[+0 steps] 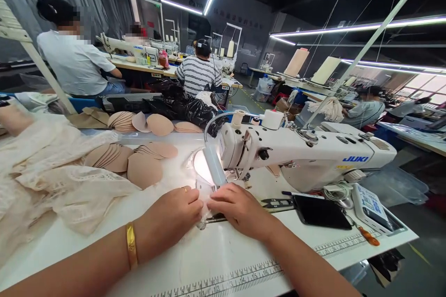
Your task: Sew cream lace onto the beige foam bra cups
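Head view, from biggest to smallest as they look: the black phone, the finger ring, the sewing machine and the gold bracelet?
1. Sewing machine
2. Black phone
3. Gold bracelet
4. Finger ring

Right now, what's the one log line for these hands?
left hand: pinching pale fabric | right hand: close beside it | sewing machine: beyond right hand | beige pads: overlapping, left

1. Two bare hands: one left hand (174,211), one right hand (240,209).
2. One broad gold-coloured bracelet (131,246); one thin gold-coloured ring (184,189).
3. One long white JUKI sewing machine (296,148) on the near table.
4. One flat black rectangular phone (322,212).
5. Two large thread cones: one peach cone (297,61), one cream cone (325,70).
6. At least ten flat beige rounded pads (145,169), overlapping too closely for exact counting.
7. At least five other people (75,62).
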Available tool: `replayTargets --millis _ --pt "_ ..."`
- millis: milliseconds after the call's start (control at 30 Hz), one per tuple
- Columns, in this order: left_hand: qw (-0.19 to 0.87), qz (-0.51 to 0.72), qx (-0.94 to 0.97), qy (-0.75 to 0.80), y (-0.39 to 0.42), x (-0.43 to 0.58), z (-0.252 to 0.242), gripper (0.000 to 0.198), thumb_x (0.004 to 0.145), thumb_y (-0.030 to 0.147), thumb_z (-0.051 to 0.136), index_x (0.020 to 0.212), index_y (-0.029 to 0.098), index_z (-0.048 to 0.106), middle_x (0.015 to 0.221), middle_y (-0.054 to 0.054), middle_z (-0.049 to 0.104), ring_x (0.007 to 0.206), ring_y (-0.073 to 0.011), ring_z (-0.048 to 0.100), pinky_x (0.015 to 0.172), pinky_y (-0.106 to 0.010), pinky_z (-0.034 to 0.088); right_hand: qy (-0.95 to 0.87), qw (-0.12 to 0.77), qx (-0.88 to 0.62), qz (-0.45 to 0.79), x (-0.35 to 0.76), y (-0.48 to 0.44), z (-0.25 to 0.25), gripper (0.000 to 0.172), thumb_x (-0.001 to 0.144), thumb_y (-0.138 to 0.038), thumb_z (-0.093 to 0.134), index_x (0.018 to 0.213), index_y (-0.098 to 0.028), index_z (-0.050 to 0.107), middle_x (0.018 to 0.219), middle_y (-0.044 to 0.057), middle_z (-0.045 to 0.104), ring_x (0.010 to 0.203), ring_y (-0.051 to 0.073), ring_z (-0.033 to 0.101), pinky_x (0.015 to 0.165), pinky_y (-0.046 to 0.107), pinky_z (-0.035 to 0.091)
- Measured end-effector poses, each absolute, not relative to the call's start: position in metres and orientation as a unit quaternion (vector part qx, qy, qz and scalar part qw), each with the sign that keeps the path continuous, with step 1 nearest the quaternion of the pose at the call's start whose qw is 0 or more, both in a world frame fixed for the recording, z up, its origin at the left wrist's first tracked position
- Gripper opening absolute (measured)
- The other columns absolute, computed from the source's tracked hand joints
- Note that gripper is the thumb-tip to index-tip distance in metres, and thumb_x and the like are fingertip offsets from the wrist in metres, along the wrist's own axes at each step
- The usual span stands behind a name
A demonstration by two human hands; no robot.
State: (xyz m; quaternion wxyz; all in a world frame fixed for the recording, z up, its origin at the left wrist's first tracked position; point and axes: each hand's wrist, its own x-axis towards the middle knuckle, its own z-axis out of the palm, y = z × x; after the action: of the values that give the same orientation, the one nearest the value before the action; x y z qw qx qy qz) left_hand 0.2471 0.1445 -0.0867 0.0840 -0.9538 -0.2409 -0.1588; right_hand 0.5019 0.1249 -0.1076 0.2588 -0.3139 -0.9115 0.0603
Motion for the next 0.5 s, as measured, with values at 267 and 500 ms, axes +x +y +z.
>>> replayTargets --millis 267,500 --pt "-0.004 -0.183 -0.954 -0.235 0.140 0.246 -0.091 0.023 0.104 0.009 0.048 0.090 0.019 0.064 0.089 -0.005 0.066 0.081 -0.0221 0.059 0.073 -0.035 0.048 -0.917 0.252 -0.301 0.067 0.509 0.117 -0.102 0.029 0.103 -0.009 0.057 0.117 -0.028 0.073 0.100 0.003 0.069 0.089 0.020 0.056 0.078 0.029 0.049" --pt "-0.011 -0.208 -0.954 -0.216 0.140 0.248 -0.093 0.026 0.099 0.002 0.044 0.089 0.018 0.062 0.086 -0.005 0.063 0.077 -0.0218 0.054 0.071 -0.035 0.047 -0.923 0.254 -0.277 0.083 0.508 0.117 -0.098 0.030 0.102 -0.008 0.055 0.113 -0.026 0.076 0.097 0.004 0.070 0.088 0.020 0.054 0.076 0.031 0.048"
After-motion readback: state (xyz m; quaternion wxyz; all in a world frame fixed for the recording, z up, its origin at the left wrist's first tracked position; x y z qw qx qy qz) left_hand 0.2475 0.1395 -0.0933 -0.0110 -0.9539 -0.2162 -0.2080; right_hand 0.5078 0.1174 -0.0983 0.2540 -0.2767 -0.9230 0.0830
